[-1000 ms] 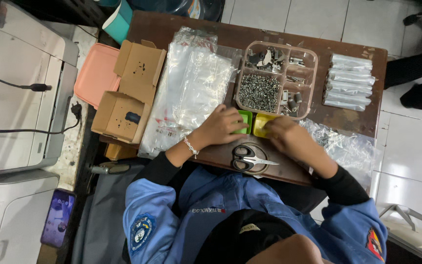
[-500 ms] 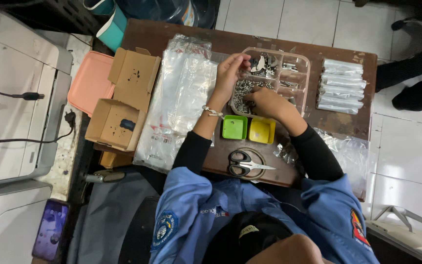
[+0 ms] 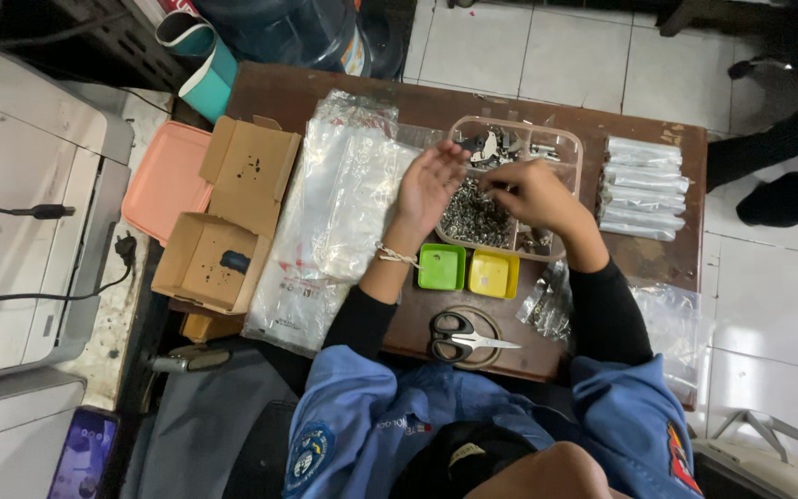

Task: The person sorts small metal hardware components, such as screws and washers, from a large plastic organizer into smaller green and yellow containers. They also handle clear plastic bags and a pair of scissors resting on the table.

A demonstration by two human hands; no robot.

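Note:
A clear plastic compartment box (image 3: 565, 148) full of small metal parts stands on the brown table (image 3: 279, 92). My left hand (image 3: 427, 185) hovers over the box's left side, palm up and fingers spread, with nothing clearly in it. My right hand (image 3: 533, 194) is over the middle compartment of screws, fingertips pinched on small metal parts close to the left palm. A small green tray (image 3: 441, 267) and a small yellow tray (image 3: 494, 274) sit just in front of the box, near my wrists.
Scissors (image 3: 464, 337) lie at the table's near edge. A pile of clear plastic bags (image 3: 344, 203) lies left, filled small bags (image 3: 644, 189) right, and a bag of metal parts (image 3: 547, 300) by my right forearm. Two open cardboard boxes (image 3: 210, 263), a pink lid (image 3: 166, 180) and a printer (image 3: 20, 212) are further left.
Both hands rose from the green and yellow trays to the compartment box. The left hand turned palm up and opened; the right hand pinched into the screws.

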